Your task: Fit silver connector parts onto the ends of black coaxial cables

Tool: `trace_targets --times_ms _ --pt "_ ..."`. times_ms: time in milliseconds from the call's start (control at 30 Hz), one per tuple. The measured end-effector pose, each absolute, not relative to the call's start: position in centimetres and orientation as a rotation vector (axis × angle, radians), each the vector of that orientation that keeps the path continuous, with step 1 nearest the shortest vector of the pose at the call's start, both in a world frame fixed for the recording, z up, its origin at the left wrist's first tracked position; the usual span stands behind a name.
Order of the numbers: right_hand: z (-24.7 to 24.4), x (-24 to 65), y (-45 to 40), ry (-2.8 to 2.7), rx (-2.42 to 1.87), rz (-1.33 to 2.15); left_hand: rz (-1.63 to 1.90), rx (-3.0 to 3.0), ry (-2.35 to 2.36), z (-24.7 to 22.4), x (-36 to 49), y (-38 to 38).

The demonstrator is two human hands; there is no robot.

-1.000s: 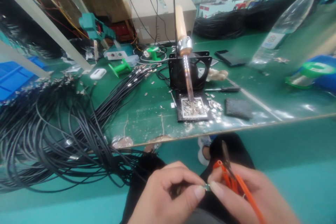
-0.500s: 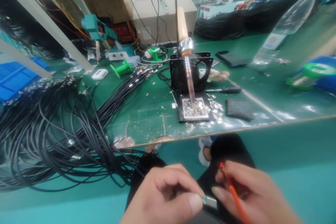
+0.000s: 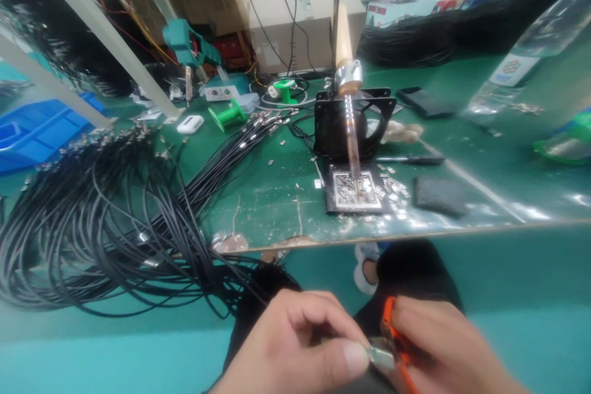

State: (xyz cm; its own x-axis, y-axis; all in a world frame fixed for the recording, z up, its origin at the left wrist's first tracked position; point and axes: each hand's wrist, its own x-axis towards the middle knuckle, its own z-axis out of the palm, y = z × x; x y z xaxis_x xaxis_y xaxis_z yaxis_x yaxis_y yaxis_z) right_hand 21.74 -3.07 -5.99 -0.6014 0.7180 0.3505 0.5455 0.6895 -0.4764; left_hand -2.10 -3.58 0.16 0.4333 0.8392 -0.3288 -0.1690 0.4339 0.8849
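My left hand pinches a small silver metal connector between thumb and forefinger, low in the view over my lap. A dark cable seems to run down from it, partly hidden by the hand. My right hand is closed round a tool with bright orange handles. Its working end is blurred and mostly covered, so its exact kind is unclear. The tool lies right beside the connector's outer end; I cannot tell whether they touch.
A soldering iron leans tip down over a tray of metal bits, before a black fan. Bundled black cables overhang the bench edge at left. A dark sponge-like block and plastic bottle stand right.
The orange-handled tool has turned and come closer to the connector, with more of its handles showing. The bench has shifted right in view as the head turned slightly.
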Motion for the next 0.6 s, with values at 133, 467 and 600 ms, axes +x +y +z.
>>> trace_targets --times_ms 133,467,600 --pt "-5.1 21.8 -2.9 -2.316 -1.055 0.609 0.760 0.880 0.918 0.1 -2.0 -3.7" --pt "-1.6 21.7 -3.5 -1.838 -1.258 1.101 0.718 1.136 1.121 0.1 -1.2 -3.4" --pt "-1.2 20.8 -3.6 -1.858 -1.200 0.999 0.742 1.138 1.104 -0.3 -1.1 -3.7"
